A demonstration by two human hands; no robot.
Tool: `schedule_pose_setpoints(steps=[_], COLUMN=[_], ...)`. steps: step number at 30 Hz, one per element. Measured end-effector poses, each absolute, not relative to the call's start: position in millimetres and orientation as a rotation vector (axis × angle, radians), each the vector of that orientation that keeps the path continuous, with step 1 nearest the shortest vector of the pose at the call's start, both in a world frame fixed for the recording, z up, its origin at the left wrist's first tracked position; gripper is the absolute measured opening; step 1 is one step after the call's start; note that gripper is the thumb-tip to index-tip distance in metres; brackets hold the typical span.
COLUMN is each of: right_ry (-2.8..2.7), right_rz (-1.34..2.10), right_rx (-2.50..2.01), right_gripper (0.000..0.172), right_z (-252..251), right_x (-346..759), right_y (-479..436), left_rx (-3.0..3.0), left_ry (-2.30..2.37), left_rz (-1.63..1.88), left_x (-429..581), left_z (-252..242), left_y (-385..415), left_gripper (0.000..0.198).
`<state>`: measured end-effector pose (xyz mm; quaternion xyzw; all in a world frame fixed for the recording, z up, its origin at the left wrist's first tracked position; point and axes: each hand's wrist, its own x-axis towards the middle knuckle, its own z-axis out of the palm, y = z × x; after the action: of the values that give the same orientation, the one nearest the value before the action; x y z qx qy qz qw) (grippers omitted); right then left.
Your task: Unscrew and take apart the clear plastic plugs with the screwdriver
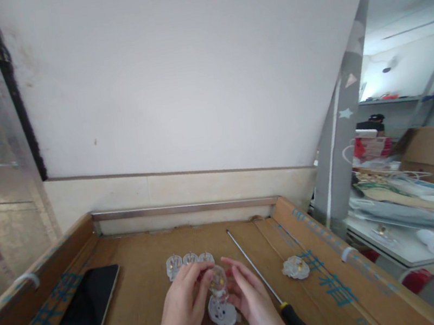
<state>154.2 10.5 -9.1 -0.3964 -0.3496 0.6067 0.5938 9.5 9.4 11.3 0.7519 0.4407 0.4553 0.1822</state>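
Clear plastic piece [218, 279] between two hands, apparently midway through handling

The left hand [188, 292] grips the clear plastic piece between thumb and fingers, holding it up near the middle of the work surface. The right hand [254, 294] is close on the other side, its fingers loosely bent toward the piece; whether they touch it cannot be told. Brass-coloured spots show through the clear plastic.

Just below the held piece is a whitish plastic part [222, 312] with dark spots on its face. Whether the two are joined or merely overlap in the view is unclear.

Beyond the left hand, a row of three similar clear units [175, 267] lies close together. A lone clear unit [296, 268] sits well apart to the right. Between it and the right hand, a screwdriver [294, 319] with a black handle lies unheld, its tip pointing away.

With both hands at the held piece, work on it appears unfinished. The row may be a sorted group, but nothing visible settles which units are done and which are left.

Farther out, a dark phone [77, 322] lies at the left of the cardboard tray [143, 297]. A cluttered table [415, 256] stands beyond on the right.
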Motion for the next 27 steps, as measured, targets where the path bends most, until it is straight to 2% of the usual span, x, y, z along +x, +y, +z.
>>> schedule_pose_setpoints(steps=[3, 9, 18, 20, 23, 25, 27], right_ry=[-0.830, -0.893, -0.870, -0.843, -0.854, -0.912, -0.991], right_rz=[1.501, 1.535, 1.379, 1.293, 1.141, 1.035, 0.924], right_rx=[-0.908, -0.831, -0.871, -0.909, -0.976, -1.025, -1.073], right_gripper=[0.054, 0.042, 0.043, 0.046, 0.051, 0.050, 0.047], right_z=[-9.4, -2.2, -16.2, -23.2, -28.1, -25.8, -19.9], right_x=[150.5, 146.5, 151.7, 156.5, 163.7, 166.0, 165.3], right_y=[9.1, 3.3, 11.4, 17.3, 22.7, 21.4, 16.2], left_rx=[2.301, 2.384, 2.331, 2.372, 2.498, 2.547, 2.553], left_ry=[1.213, 1.258, 1.262, 1.243, 1.178, 1.151, 1.157], left_rz=[1.251, 1.310, 1.313, 1.205, 0.971, 0.869, 0.848], left_x=[12.1, 14.7, 10.1, 0.1, -12.8, -15.0, -12.9], left_z=[9.9, 7.3, 12.2, 17.4, 22.5, 22.1, 19.8], left_y=[6.3, 4.3, 3.1, 3.0, 1.5, -0.4, -2.3], left_gripper=[0.022, 0.023, 0.021, 0.029, 0.051, 0.055, 0.051])
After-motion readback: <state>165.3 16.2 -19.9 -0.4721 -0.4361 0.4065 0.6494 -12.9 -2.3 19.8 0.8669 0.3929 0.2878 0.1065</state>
